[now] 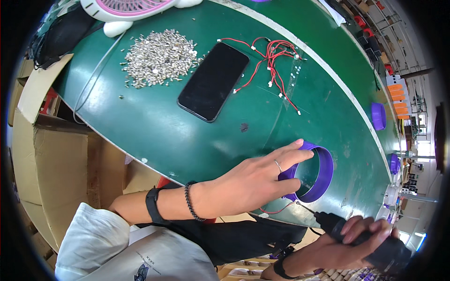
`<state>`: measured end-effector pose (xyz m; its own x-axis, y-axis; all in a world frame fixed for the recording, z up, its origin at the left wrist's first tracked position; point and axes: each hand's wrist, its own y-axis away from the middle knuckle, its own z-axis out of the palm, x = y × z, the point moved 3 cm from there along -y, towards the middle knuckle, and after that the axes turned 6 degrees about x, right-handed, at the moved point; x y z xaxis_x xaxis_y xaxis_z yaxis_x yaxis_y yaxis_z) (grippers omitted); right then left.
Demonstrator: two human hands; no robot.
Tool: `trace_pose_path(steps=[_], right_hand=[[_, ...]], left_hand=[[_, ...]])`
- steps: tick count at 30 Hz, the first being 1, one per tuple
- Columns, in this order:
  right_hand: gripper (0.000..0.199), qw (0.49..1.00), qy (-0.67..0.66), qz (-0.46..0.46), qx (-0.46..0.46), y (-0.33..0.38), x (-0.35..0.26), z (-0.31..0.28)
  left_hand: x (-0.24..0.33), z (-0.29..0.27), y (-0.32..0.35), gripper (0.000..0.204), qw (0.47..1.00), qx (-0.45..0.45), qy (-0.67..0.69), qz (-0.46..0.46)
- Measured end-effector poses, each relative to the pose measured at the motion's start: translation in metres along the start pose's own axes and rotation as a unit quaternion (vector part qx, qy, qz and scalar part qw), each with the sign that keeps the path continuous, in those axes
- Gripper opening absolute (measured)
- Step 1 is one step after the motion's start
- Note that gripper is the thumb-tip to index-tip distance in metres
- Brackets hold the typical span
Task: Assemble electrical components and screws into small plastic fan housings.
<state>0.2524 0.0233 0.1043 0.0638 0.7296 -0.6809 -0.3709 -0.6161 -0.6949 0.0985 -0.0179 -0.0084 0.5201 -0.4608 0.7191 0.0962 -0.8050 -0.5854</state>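
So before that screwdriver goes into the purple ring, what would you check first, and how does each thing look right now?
1. Left hand steadying the purple ring: ok, fingers grip its rim.
2. Right hand firmly around the electric screwdriver: ok.
3. Driver bit on the ring's edge: ok, tip sits at its lower rim.
4. Screw seated on the bit: cannot tell, too small.
5. Thin red wire clear of the bit: not ok, it runs close beside the tip.
6. Spare screws at hand: ok, a pile lies on the table.

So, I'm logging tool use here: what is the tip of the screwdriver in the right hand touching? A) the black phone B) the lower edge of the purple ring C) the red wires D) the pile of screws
B: the right hand aims the electric screwdriver so its tip meets the purple ring at its lower edge, which the left hand steadies.
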Motion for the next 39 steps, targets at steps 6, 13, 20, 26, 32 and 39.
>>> trace_pose_path(steps=[6, 13, 20, 26, 32, 39], right_hand=[[0.044, 0.984, -0.078, 0.030, -0.156, 0.003, 0.006, -0.029], [0.052, 0.980, -0.123, 0.021, -0.156, 0.008, 0.003, -0.045], [0.024, 0.995, -0.075, -0.040, 0.057, 0.014, 0.005, -0.034], [0.023, 0.995, -0.070, -0.059, 0.049, 0.011, 0.002, -0.021], [0.046, 0.895, 0.301, -0.307, -0.119, 0.013, 0.010, -0.057], [0.060, 0.962, 0.220, -0.158, -0.042, 0.016, 0.004, -0.065]], left_hand=[[-0.007, 0.002, 0.000, 0.024, 0.993, -0.053, 0.075, -0.071], [-0.008, 0.000, -0.002, 0.012, 0.994, -0.057, 0.064, -0.068], [-0.010, 0.002, 0.000, 0.012, 0.991, -0.041, 0.100, -0.078], [-0.009, 0.003, 0.001, 0.012, 0.995, -0.032, 0.075, -0.053], [-0.010, 0.002, 0.001, 0.014, 0.991, -0.027, 0.108, -0.074], [-0.008, 0.002, -0.001, 0.013, 0.992, -0.041, 0.101, -0.069]])
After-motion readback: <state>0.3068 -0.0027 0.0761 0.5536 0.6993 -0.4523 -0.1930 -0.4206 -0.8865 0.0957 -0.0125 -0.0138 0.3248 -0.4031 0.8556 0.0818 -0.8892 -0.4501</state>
